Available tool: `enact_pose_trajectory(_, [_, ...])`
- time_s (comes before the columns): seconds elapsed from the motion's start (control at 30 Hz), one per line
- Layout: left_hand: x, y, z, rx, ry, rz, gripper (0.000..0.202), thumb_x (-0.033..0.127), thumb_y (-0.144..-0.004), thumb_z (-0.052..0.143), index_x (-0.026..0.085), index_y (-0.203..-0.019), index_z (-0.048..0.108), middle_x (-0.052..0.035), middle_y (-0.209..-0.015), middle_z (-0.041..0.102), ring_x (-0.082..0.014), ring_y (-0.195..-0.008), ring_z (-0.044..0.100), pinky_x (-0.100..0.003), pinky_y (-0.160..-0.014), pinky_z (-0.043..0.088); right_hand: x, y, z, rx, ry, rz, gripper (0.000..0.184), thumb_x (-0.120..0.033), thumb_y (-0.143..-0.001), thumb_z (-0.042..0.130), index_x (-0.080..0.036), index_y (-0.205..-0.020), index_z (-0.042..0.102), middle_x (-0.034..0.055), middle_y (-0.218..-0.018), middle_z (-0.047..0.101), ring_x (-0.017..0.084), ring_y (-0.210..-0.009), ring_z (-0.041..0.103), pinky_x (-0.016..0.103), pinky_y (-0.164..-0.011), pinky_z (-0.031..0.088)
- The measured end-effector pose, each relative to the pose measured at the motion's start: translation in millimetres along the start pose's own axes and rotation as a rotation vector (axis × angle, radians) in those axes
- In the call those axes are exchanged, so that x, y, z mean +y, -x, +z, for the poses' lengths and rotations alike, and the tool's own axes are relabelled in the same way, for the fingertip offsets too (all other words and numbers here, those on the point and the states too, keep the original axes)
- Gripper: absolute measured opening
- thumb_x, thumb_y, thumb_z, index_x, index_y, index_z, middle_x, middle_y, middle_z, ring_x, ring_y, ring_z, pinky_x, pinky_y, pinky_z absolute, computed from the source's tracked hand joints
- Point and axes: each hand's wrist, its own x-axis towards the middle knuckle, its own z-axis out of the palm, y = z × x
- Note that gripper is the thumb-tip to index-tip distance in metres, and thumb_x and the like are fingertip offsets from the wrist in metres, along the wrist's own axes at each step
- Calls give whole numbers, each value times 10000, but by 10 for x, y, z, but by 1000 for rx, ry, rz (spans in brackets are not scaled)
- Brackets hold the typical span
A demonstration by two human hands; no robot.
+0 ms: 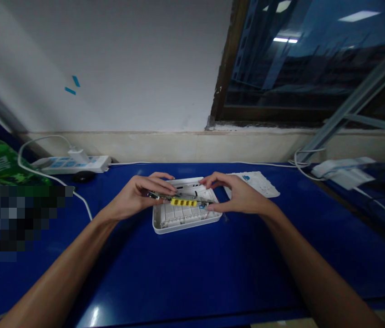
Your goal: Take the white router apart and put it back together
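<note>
Left hand (141, 197): gripping circuit board (182, 199) at one end.
Right hand (236, 194): apparently gripping the other end; view partly hidden.
Beneath board: white plastic case (185, 219), on tabletop (179, 273).

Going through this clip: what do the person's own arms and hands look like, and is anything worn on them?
The left hand and right hand are ungloved. The left forearm and right forearm are bare, with no sleeves, cables or markings. No watch, band or ring is visible.

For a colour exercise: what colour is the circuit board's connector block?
Yellow connector block, seen in head view.
</note>
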Motion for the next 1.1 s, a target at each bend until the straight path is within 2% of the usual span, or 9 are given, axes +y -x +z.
enact_pose_trajectory(0.1, [22, 10, -61, -84, -122, 40, 280, 154, -817, 765, 297, -1056, 795, -64, -1161, 748, -277, -1295, 530, -500, -1146, 341, 23, -3, 63, -120, 80, -14, 283, -348, -722, 834, -238, -950, 707, 40, -1149, 741, 219, -1030, 693, 363, -917, 519])
enact_pose_trajectory(0.2, [66, 17, -92, -91, -192, 34, 247, 130, -786, 759, 296, -963, 806, -51, -1200, 725, -292, -1345, 484, -532, -1153, 315, 51, -17, 135, -180, 95, -24, 248, -351, -730, 824, -236, -930, 731, 26, -1069, 764, 203, -958, 704, 346, -890, 521])
enact_pose_trajectory(0.33, [87, 16, -103, -91, -222, 14, 162, 144, -768, 779, 273, -864, 791, -43, -1206, 716, -287, -1357, 481, -541, -1167, 296, 95, -36, 189, -177, 106, -53, 352, -415, -699, 851, -234, -979, 741, 27, -1051, 765, 197, -950, 690, 337, -882, 510])
enact_pose_trajectory(0.53, [98, 22, -112, -91, -187, 17, 99, 211, -817, 755, 282, -869, 801, -63, -1167, 732, -293, -1327, 517, -546, -1174, 288, 112, -29, 174, -150, 128, -45, 453, -462, -656, 877, -254, -1029, 725, 30, -1138, 731, 212, -986, 663, 357, -889, 506])
enact_pose_trajectory(0.63, [118, 26, -104, -54, -199, 15, 58, 282, -839, 751, 294, -845, 807, -67, -1173, 731, -296, -1338, 504, -540, -1184, 270, 100, -25, 169, -110, 140, -61, 652, -485, -624, 894, -282, -1202, 669, 53, -1300, 653, 255, -1156, 613, 392, -972, 492])
enact_pose_trajectory(0.77, [117, 12, -69, 28, -237, 51, 72, 371, -808, 794, 301, -796, 810, -66, -1169, 735, -293, -1296, 539, -527, -1197, 245, 86, -25, 164, -71, 131, -92, 975, -490, -586, 915, -328, -1447, 488, 74, -1468, 524, 291, -1331, 505, 444, -1097, 424])
enact_pose_trajectory(1.0, [125, -28, -8, 123, -240, 77, 51, 345, -789, 812, 294, -782, 813, -62, -1126, 751, -272, -1189, 619, -497, -1186, 279, 63, -13, 136, -111, 147, -48, 1021, -494, -591, 914, -328, -1484, 449, 70, -1476, 523, 302, -1311, 522, 476, -1125, 404])
enact_pose_trajectory(1.1, [124, -42, 2, 172, -221, 84, 19, 307, -780, 811, 289, -788, 815, -57, -1067, 767, -258, -1110, 660, -498, -1182, 296, 80, -7, 131, -115, 82, -27, 1006, -457, -596, 920, -329, -1478, 452, 64, -1481, 518, 294, -1320, 520, 468, -1135, 405])
